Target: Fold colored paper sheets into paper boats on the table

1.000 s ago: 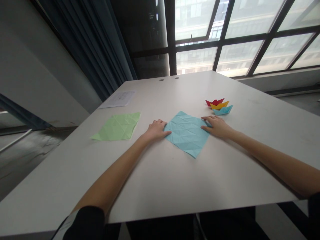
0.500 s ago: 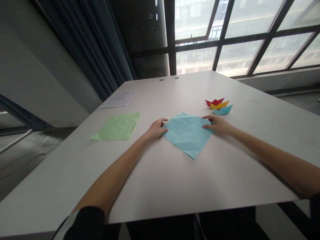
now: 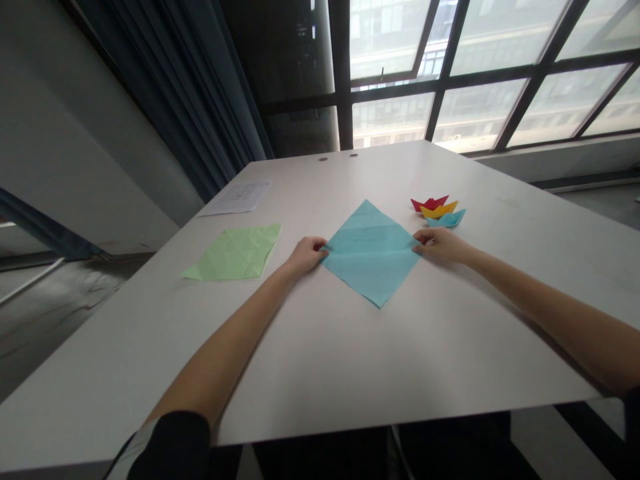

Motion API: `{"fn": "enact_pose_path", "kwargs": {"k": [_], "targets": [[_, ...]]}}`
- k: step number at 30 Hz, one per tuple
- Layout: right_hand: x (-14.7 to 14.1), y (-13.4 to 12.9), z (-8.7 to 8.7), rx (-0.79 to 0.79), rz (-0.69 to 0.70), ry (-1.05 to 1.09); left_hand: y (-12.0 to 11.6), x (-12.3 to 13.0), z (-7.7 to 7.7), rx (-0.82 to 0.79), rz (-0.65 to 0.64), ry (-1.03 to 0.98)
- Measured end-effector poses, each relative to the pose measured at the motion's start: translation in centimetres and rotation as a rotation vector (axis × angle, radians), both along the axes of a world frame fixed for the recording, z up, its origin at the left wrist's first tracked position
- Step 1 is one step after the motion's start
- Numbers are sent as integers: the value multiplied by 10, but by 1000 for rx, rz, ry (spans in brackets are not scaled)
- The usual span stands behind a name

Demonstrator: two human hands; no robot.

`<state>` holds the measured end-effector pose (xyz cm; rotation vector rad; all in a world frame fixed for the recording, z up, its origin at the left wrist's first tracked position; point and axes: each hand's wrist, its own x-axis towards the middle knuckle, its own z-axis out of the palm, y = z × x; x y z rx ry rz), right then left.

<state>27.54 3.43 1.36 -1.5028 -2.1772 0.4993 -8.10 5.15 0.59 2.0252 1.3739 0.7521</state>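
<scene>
Tabletop (image 3: 345, 373); left hand (image 3: 307, 256), right hand (image 3: 441, 245) pinch blue paper (image 3: 371, 253) corners.

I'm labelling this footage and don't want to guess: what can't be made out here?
All in the head view:
Side corners of the blue sheet: partly covered by the left hand and right hand.
Markings on the white paper: too small and blurred.
Lower near side of the red boat: behind the yellow boat.
Right sleeve: cut off by the right edge.
</scene>
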Motion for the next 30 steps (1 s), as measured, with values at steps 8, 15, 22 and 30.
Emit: {"fn": "enact_pose_path", "kwargs": {"k": [8,15,22,30], "targets": [[-13,-9,0,321,-54,-193,-5,3,5,96,37,73],[-35,-28,11,533,-94,-144,-15,11,14,234,-49,95],[-15,-10,5,218,-218,-36,-15,8,15,244,-10,69],[2,1,0,146,-197,-177,-11,3,10,270,-49,85]]}}
